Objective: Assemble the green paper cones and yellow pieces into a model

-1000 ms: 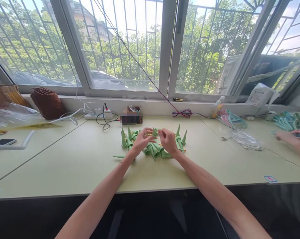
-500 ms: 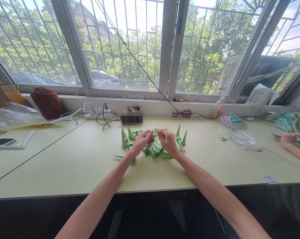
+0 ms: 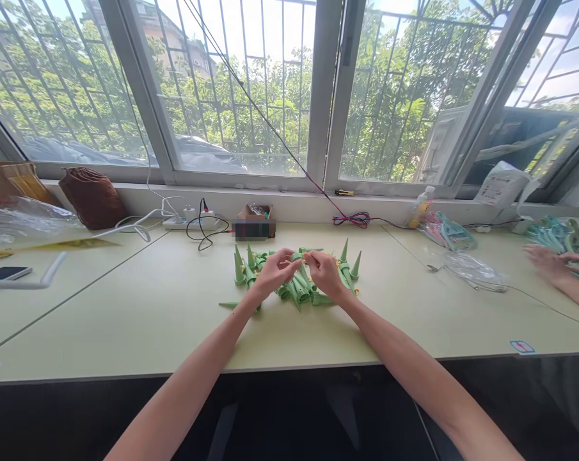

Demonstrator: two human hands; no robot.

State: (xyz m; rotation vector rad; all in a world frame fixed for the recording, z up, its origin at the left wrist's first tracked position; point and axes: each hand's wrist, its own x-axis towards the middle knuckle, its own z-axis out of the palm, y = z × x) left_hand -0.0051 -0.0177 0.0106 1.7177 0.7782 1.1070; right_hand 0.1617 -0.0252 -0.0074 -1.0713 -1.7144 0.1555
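My left hand (image 3: 276, 271) is closed, thumb and fingers pinching a green plastic spike (image 3: 296, 257) above the pile. Close beside it, my right hand (image 3: 324, 271) pinches a small orange-yellow piece (image 3: 305, 257) at the end of that spike; the fingers partly hide it. Below and around both hands lie several hollow green cone-shaped spikes (image 3: 302, 296), mixed with small orange-yellow pieces (image 3: 357, 292). A few spikes stand point up at the sides, such as one upright spike (image 3: 356, 265) on the right. Another spike (image 3: 229, 303) lies flat at the left.
Behind the pile are a small cardboard box (image 3: 255, 218), a power strip (image 3: 193, 221) with cables and a coiled wire (image 3: 351, 219). A phone (image 3: 6, 276) lies far left. On the right are plastic bags (image 3: 474, 267) and a co-worker's hands (image 3: 553, 264).
My left fingers have shifted on the green spike, and the orange-yellow piece shows at my right fingertips. At the right, the co-worker's hand has moved and opened.
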